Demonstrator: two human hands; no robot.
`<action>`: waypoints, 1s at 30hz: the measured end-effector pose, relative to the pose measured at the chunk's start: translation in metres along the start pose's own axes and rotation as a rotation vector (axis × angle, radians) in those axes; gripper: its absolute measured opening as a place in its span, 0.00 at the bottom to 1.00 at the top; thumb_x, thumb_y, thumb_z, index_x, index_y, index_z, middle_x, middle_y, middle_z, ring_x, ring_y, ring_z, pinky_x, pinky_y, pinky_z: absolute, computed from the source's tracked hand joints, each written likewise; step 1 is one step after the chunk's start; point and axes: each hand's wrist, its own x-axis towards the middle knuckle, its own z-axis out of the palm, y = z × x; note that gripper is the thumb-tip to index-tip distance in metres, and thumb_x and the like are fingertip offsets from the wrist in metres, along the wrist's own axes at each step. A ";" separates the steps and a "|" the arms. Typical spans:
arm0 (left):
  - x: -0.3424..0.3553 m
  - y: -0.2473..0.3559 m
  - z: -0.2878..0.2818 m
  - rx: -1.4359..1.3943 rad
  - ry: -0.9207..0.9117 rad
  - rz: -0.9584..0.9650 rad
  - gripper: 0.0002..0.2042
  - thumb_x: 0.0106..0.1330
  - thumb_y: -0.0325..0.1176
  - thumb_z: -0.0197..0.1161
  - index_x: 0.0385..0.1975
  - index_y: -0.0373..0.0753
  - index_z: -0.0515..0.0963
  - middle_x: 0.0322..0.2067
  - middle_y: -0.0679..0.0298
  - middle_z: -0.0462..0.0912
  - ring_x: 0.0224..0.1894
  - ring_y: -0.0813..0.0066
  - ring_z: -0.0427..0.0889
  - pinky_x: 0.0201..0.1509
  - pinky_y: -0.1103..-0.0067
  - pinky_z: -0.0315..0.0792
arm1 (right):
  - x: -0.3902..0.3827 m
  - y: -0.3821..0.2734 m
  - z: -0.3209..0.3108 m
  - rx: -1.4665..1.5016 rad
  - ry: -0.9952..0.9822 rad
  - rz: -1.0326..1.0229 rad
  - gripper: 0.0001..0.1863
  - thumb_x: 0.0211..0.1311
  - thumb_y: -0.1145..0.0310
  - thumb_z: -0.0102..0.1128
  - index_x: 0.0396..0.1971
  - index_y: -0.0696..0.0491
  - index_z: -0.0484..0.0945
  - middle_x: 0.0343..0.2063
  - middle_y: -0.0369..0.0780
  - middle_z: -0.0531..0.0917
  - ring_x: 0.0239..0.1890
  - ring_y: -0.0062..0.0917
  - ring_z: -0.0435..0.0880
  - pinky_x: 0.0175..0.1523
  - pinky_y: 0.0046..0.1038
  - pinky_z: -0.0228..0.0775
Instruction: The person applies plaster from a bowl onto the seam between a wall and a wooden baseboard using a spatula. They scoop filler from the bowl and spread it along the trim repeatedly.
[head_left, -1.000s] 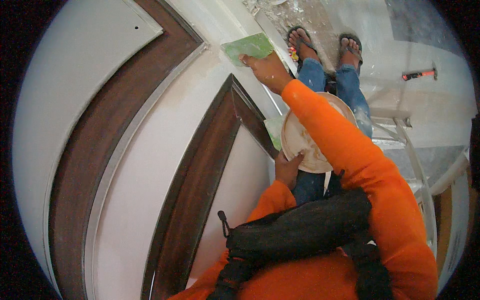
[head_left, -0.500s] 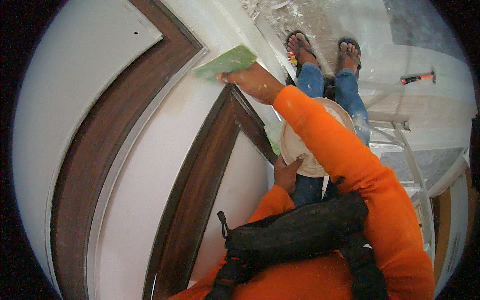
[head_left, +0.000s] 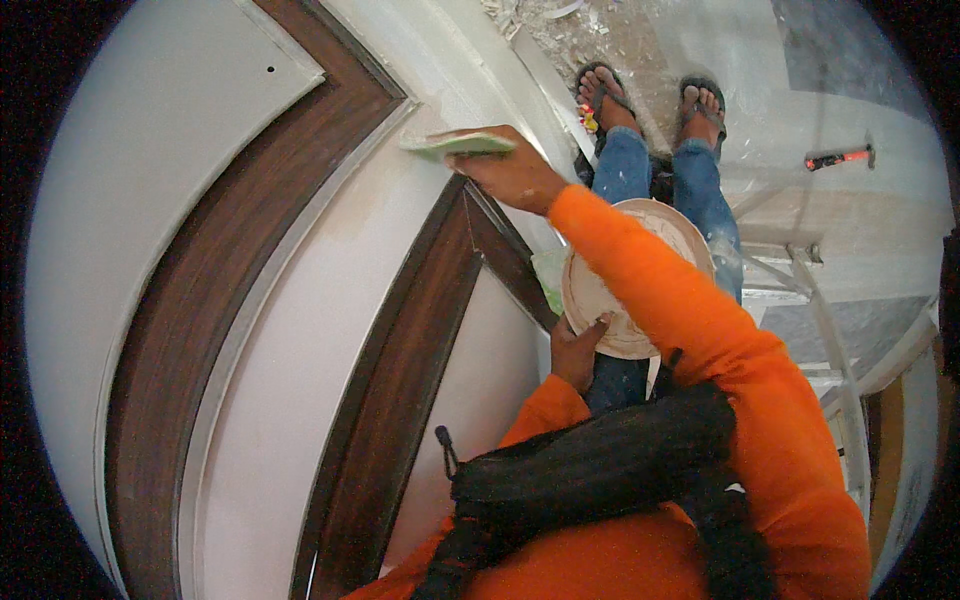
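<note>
My right hand [head_left: 510, 178] is closed on a light green putty spreader [head_left: 458, 147], now seen nearly edge-on. The spreader is at the white wall strip [head_left: 300, 330], just above the corner of the dark wood trim [head_left: 400, 350]. Lower down, my left hand [head_left: 575, 354] grips the rim of a round, shallow, cream-coloured pan [head_left: 590, 305], thumb over the edge. Pale smears lie inside the pan, and my right forearm covers part of it. A second green piece [head_left: 549, 272] shows beside the pan's left edge; whether my left hand touches it is hidden.
A hammer with a red and black handle [head_left: 840, 158] lies on the dusty floor at the right. A metal ladder [head_left: 828, 310] stands below it. White debris [head_left: 535, 30] is strewn near my sandalled feet. A black bag [head_left: 600, 450] hangs across my chest.
My right hand has turned, so the spreader went from showing its broad face to nearly edge-on. My left hand and the pan have hardly moved.
</note>
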 end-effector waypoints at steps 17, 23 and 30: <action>0.006 -0.001 0.003 -0.029 0.035 -0.049 0.20 0.55 0.25 0.62 0.47 0.30 0.69 0.43 0.55 0.77 0.44 0.68 0.77 0.50 0.75 0.70 | 0.032 0.022 -0.036 0.105 -0.023 0.143 0.18 0.53 0.68 0.59 0.43 0.61 0.74 0.38 0.40 0.79 0.42 0.24 0.74 0.51 0.24 0.63; -0.009 0.016 0.016 0.103 0.056 -0.046 0.20 0.55 0.25 0.62 0.48 0.31 0.68 0.43 0.56 0.77 0.43 0.68 0.78 0.49 0.76 0.71 | 0.012 0.007 -0.036 0.050 0.014 0.062 0.15 0.51 0.68 0.60 0.39 0.56 0.75 0.35 0.38 0.80 0.38 0.24 0.75 0.46 0.24 0.66; -0.002 0.006 0.007 -0.007 0.007 -0.056 0.19 0.57 0.24 0.60 0.48 0.31 0.67 0.44 0.55 0.76 0.45 0.66 0.77 0.50 0.75 0.71 | 0.032 0.026 -0.029 0.183 0.297 0.197 0.13 0.53 0.71 0.59 0.38 0.58 0.75 0.36 0.38 0.80 0.37 0.24 0.75 0.44 0.26 0.66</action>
